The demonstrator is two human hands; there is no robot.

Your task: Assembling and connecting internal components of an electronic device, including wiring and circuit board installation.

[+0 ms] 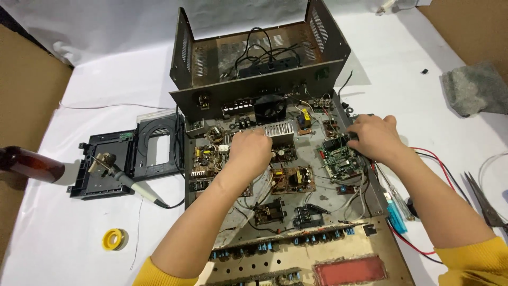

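An opened electronics chassis lies in front of me, full of circuit boards, wires and small parts. My left hand rests knuckles-up over the boards near the ribbed silver heat sink, fingers curled down among the components; what they grip is hidden. My right hand reaches to the chassis's right edge, fingers bent over a small black part beside the green circuit board. Whether it holds that part is unclear. The dark metal cover stands upright behind the chassis.
A soldering iron lies on a black disc-drive tray at the left, by a brown bottle and a yellow solder reel. Scissors, red wires, a blue tester screwdriver and a grey cloth sit on the right.
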